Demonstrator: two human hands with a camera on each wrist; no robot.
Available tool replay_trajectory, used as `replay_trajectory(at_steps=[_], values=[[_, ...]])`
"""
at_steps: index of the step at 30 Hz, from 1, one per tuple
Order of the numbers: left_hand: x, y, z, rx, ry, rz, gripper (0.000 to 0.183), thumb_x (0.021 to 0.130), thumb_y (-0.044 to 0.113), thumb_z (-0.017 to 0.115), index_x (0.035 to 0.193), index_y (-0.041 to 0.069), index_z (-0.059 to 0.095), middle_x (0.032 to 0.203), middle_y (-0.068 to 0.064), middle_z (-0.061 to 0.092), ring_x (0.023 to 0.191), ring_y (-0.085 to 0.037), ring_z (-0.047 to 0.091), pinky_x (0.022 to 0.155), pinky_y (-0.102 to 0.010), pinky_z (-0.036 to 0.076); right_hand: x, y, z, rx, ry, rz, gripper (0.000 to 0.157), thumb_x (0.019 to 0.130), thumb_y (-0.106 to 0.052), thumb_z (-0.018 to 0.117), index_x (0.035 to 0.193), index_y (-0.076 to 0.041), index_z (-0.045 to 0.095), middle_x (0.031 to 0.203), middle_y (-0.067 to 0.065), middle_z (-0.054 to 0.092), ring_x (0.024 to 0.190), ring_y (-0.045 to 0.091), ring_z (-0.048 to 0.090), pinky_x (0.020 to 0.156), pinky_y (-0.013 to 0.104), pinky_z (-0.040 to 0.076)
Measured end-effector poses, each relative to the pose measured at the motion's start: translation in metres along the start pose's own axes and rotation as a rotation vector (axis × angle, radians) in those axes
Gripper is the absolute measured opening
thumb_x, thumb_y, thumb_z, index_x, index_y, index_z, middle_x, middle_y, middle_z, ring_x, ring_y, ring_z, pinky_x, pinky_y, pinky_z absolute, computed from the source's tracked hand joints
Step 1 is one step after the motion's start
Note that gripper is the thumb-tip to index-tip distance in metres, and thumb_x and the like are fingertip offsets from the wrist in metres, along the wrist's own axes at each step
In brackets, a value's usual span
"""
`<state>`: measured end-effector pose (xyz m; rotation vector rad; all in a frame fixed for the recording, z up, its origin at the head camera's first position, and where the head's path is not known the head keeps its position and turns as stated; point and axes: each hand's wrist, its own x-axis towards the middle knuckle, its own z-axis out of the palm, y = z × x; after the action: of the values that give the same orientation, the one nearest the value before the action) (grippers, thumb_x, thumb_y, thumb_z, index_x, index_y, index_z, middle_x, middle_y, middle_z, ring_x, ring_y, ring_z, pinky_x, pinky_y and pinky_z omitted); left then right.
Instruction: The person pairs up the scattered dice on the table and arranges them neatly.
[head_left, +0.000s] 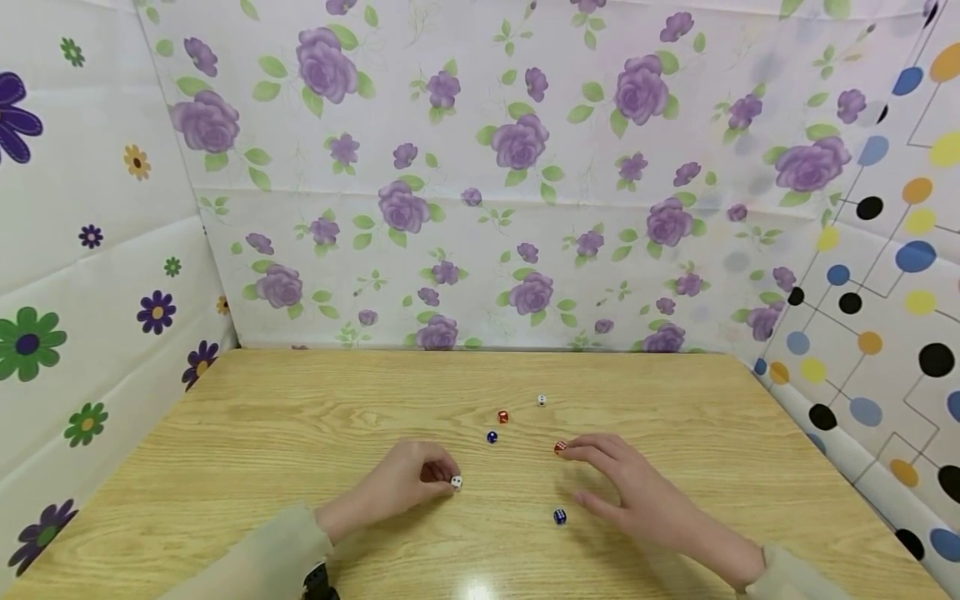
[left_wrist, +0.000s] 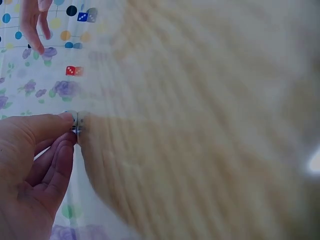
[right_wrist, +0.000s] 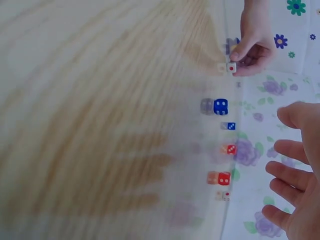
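Observation:
My left hand (head_left: 408,483) pinches a white die (head_left: 457,482) between thumb and fingers, low over the wooden table. In the left wrist view the die (left_wrist: 76,120) shows at the fingertips. The right hand (head_left: 637,492) hovers with its fingers spread and holds nothing, as the right wrist view shows. Just beyond its fingertips lies a red die (head_left: 560,447), and a blue die (head_left: 560,517) sits to the left of its thumb. Between the hands and farther back are another blue die (head_left: 492,437), another red die (head_left: 503,417) and a second white die (head_left: 542,400).
The wooden table (head_left: 300,408) reaches back to a wall cloth with purple roses (head_left: 517,142). A cloth with daisies (head_left: 82,425) hangs at the left, one with coloured dots (head_left: 915,254) at the right. A dark wristband (head_left: 318,581) is on the left wrist.

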<state>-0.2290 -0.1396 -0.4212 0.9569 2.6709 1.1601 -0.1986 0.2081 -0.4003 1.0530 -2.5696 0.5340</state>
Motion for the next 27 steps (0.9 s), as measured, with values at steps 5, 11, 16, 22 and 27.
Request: replay_trajectory(at_steps=[5, 11, 16, 22, 27], values=[[-0.002, 0.003, 0.004, 0.007, 0.031, -0.008, 0.007, 0.086, 0.012, 0.075, 0.092, 0.010, 0.073, 0.089, 0.000, 0.071, 0.076, 0.001, 0.061, 0.068, -0.018, 0.053, -0.001, -0.006, 0.007, 0.017, 0.013, 0.026, 0.042, 0.089, -0.022, 0.073, 0.129, -0.024, 0.060, 0.134, -0.003, 0.061, 0.124, 0.018, 0.056, 0.099, 0.044, 0.051], [-0.004, 0.007, 0.009, 0.005, 0.047, 0.000, 0.008, 0.085, 0.013, 0.077, 0.090, 0.010, 0.072, 0.086, 0.000, 0.069, 0.074, 0.002, 0.059, 0.067, -0.018, 0.052, -0.004, -0.012, 0.014, 0.046, 0.027, 0.027, 0.040, 0.089, -0.021, 0.073, 0.127, -0.023, 0.062, 0.130, -0.006, 0.062, 0.120, 0.014, 0.057, 0.097, 0.041, 0.053], [-0.007, 0.011, 0.013, -0.020, 0.039, -0.006, 0.009, 0.084, 0.012, 0.078, 0.089, 0.011, 0.071, 0.085, 0.002, 0.069, 0.073, 0.003, 0.058, 0.066, -0.017, 0.052, -0.005, -0.016, 0.017, 0.054, 0.016, 0.062, 0.035, 0.092, -0.025, 0.071, 0.126, -0.023, 0.063, 0.130, -0.007, 0.064, 0.120, 0.011, 0.057, 0.096, 0.040, 0.053], [-0.010, 0.013, 0.016, -0.041, 0.037, -0.057, 0.010, 0.084, 0.012, 0.078, 0.089, 0.012, 0.070, 0.084, 0.003, 0.069, 0.072, 0.002, 0.059, 0.065, -0.018, 0.052, -0.006, -0.025, 0.016, 0.097, -0.013, 0.115, 0.034, 0.094, -0.027, 0.068, 0.127, -0.024, 0.062, 0.131, -0.009, 0.063, 0.120, 0.010, 0.056, 0.096, 0.041, 0.053], [-0.011, 0.014, 0.017, -0.038, 0.049, -0.068, 0.008, 0.085, 0.011, 0.077, 0.088, 0.012, 0.070, 0.084, 0.003, 0.069, 0.071, 0.001, 0.058, 0.064, -0.018, 0.052, -0.006, -0.031, 0.016, 0.106, -0.019, 0.138, 0.033, 0.094, -0.027, 0.067, 0.127, -0.026, 0.063, 0.129, -0.014, 0.062, 0.118, 0.010, 0.056, 0.095, 0.041, 0.053]])
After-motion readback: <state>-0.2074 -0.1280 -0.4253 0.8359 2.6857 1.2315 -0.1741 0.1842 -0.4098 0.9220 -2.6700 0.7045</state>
